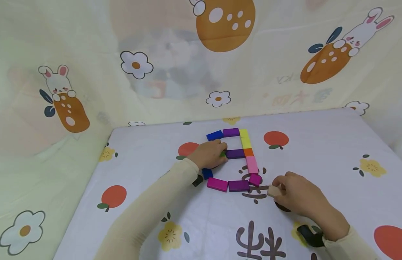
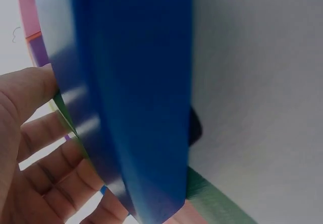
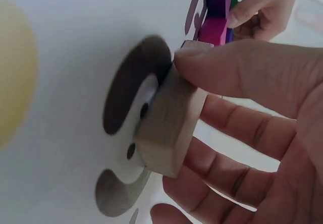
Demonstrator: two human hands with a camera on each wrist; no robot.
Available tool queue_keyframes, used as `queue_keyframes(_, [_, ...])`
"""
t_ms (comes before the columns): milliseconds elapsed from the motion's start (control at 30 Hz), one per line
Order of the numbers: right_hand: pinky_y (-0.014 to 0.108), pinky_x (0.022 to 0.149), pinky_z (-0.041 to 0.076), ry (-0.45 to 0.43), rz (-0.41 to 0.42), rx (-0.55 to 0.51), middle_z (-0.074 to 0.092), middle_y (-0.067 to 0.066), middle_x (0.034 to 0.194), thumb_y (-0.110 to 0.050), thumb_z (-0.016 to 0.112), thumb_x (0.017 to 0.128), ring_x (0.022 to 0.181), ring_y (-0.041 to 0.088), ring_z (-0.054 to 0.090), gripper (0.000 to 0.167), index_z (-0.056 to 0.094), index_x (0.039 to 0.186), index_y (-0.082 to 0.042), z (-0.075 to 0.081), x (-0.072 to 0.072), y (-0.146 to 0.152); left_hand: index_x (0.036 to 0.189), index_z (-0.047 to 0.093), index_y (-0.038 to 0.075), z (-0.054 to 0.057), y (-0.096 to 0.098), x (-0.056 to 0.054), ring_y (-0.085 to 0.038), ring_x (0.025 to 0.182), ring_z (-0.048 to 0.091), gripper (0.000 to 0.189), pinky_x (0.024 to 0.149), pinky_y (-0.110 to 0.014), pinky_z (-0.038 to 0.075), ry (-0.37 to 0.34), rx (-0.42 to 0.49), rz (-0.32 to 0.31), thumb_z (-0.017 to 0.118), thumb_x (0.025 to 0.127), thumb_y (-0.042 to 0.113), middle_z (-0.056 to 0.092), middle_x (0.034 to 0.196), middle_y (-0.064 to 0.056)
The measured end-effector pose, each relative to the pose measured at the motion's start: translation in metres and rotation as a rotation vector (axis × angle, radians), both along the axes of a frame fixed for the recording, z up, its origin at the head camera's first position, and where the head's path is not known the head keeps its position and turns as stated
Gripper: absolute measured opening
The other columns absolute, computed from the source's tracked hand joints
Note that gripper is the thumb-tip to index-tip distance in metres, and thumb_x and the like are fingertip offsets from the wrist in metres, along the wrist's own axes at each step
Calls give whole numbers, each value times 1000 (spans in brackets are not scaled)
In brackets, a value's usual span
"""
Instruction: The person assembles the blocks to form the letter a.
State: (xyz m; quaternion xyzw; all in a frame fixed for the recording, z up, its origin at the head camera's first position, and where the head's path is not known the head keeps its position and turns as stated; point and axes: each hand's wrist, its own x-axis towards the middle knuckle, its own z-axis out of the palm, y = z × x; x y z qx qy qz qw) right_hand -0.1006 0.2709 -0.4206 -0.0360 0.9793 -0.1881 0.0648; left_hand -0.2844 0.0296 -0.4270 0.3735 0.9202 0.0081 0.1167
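In the head view my left hand (image 1: 207,154) is over the left side of a block outline, its thumb and forefinger pinching a green block (image 1: 222,154) at the left end of a purple block (image 1: 236,154). A large blue block (image 2: 144,93) fills the left wrist view's foreground and partly hides the green one. Lower right of the outline, my right hand (image 1: 303,196) holds a plain wooden block (image 1: 273,191) between thumb and fingers, close over the cloth. The wooden block's long faces show in the right wrist view.
The outline also has a blue block (image 1: 215,135), a yellow block (image 1: 245,139), an orange block (image 1: 248,152), a pink block (image 1: 252,164) and a magenta block (image 1: 217,184). They lie on a printed white cloth (image 1: 142,202). A patterned curtain (image 1: 175,108) stands behind.
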Motion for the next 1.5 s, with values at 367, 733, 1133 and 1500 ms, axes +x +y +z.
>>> queue_keyframes(367, [38, 64, 51, 7, 31, 30, 64, 12, 97, -13, 85, 83, 83, 25, 54, 30, 78, 111, -9, 1, -20, 0, 131, 65, 17, -2, 0, -1, -12, 93, 57, 39, 82, -25, 51, 2, 1, 8, 65, 103, 44, 61, 106, 2])
queue_keyframes(733, [44, 68, 54, -14, 22, 8, 64, 15, 100, -14, 85, 82, 85, 27, 56, 32, 77, 113, -8, 1, -27, 0, 132, 65, 18, -2, 1, 0, -12, 94, 58, 39, 83, -25, 52, 8, 0, 13, 65, 102, 44, 61, 106, 2])
queue_keyframes(1133, [44, 70, 54, -14, 18, -14, 65, 17, 104, -12, 84, 81, 87, 28, 57, 33, 77, 113, -7, 2, -29, -2, 131, 65, 18, -2, 1, -1, -12, 94, 57, 39, 83, -25, 51, 11, -3, 8, 64, 103, 44, 61, 106, 2])
queue_keyframes(1500, [45, 71, 55, -6, 17, -20, 65, 16, 104, -12, 84, 83, 88, 28, 57, 31, 78, 113, -8, 1, -30, -1, 130, 65, 18, -2, 2, -2, -12, 93, 57, 38, 81, -24, 51, 21, -4, -1, 65, 103, 44, 61, 105, 2])
